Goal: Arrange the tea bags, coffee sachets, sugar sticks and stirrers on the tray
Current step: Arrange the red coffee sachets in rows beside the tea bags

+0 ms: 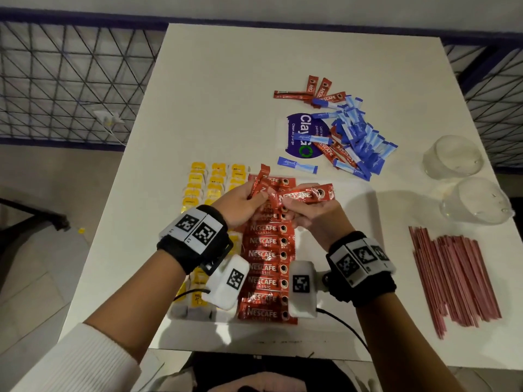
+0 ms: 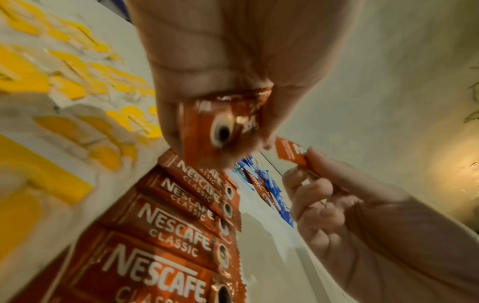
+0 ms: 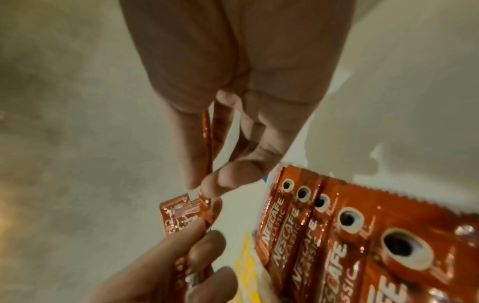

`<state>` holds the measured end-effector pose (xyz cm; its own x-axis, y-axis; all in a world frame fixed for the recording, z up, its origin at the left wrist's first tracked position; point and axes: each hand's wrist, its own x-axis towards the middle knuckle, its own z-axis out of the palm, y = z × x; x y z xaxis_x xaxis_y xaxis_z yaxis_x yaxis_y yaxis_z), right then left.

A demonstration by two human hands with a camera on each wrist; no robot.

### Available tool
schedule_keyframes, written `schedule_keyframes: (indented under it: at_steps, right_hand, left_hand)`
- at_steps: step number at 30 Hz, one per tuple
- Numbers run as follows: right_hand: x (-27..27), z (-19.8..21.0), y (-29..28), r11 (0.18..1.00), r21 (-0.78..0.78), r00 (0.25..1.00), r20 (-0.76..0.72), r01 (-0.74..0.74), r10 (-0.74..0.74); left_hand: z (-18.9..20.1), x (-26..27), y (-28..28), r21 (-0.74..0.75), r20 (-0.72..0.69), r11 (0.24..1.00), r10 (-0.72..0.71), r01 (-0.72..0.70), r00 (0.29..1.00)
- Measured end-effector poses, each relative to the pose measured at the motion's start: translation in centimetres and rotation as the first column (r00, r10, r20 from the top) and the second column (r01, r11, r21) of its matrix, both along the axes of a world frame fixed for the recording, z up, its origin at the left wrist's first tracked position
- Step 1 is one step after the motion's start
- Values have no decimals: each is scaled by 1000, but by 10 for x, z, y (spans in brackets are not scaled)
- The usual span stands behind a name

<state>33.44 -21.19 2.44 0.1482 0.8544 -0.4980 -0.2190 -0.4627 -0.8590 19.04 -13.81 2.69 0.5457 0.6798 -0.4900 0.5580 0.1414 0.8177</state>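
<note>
My left hand (image 1: 253,198) grips a few red Nescafe coffee sachets (image 1: 259,183) upright above the tray (image 1: 351,199). Beside it, my right hand (image 1: 287,206) pinches one sachet (image 1: 307,195) by its end, held level. Under both hands a column of red sachets (image 1: 267,256) lies on the tray, with rows of yellow tea bags (image 1: 215,179) to its left. In the left wrist view the held sachet (image 2: 220,127) shows in my curled fingers. The right wrist view shows thumb and finger pinching the single sachet (image 3: 207,141). Blue sugar sticks (image 1: 356,137) lie piled at the back right.
Red stirrers (image 1: 452,278) lie in a bundle on the white table at the right. Two clear glass cups (image 1: 452,155) (image 1: 478,200) stand by the right edge. More red sachets (image 1: 317,89) and a blue sticker (image 1: 302,137) sit beyond the tray.
</note>
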Motion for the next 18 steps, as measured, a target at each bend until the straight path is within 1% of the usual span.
schedule_keyframes:
  at_steps: [1,4,5,7,9,10,12,14,16,18]
  right_hand:
    - [-1,-2,-1,1000,-9,1000,-4,8,-8]
    - [-1,-8,-4,990,-40,989,-53,134,-136]
    - [-2,-10,-5,989,-47,989,-45,140,-142]
    - [-3,-9,-4,993,-58,994,-25,102,-103]
    - [-6,-6,-1,997,-67,999,-13,39,-39]
    - [-7,-6,0,997,-73,999,-21,34,-36]
    - [-5,-7,2,992,-92,996,-31,84,-87]
    - [1,-10,0,985,-128,994,23,113,-111]
    - [6,-14,-2,986,-150,992,114,70,-53]
    - [9,-18,-3,985,-167,979,205,28,7]
  left_hand:
    - [-2,-1,0,-28,-7,999,26,-26,1000]
    - [-6,-5,2,-137,26,985,106,-101,994]
    - [-7,-6,3,-158,37,981,124,-116,992]
    - [-5,-9,5,-157,37,978,142,-135,989]
    - [-5,-10,6,-125,34,983,141,-136,989]
    - [-4,-11,8,-98,25,987,129,-126,991]
    - [-4,-14,11,-36,-31,992,121,-122,992]
    - [-5,-17,17,9,-115,994,111,-111,987]
    - [-5,-18,20,50,-229,998,40,-29,972]
    - [-5,-16,19,84,-338,994,-38,71,940]
